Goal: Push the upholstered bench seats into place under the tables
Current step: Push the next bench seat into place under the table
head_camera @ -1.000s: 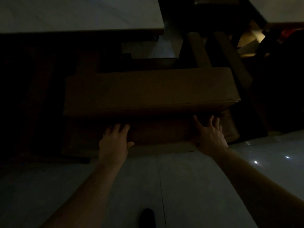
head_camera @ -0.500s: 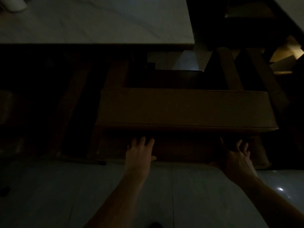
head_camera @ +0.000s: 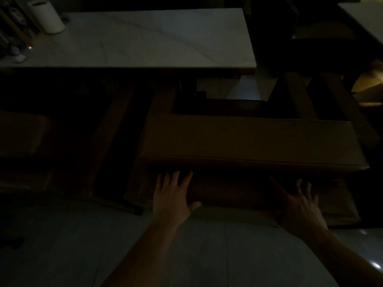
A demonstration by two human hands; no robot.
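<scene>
Head view: we press our left hand (head_camera: 173,198) and right hand (head_camera: 301,206), fingers spread, against the bench (head_camera: 248,139) front (table (head_camera: 145,38) beyond).

A white cylindrical roll (head_camera: 48,17) stands upright at the far left corner of the marble top, well away from where the palms press and far up-left of them. Beside it, at the left edge, sit a few small dim items (head_camera: 15,52), too dark to identify. The pale tiled floor (head_camera: 207,255) spreads below the pressing point, with bright light glints (head_camera: 375,265) low to its right.
</scene>
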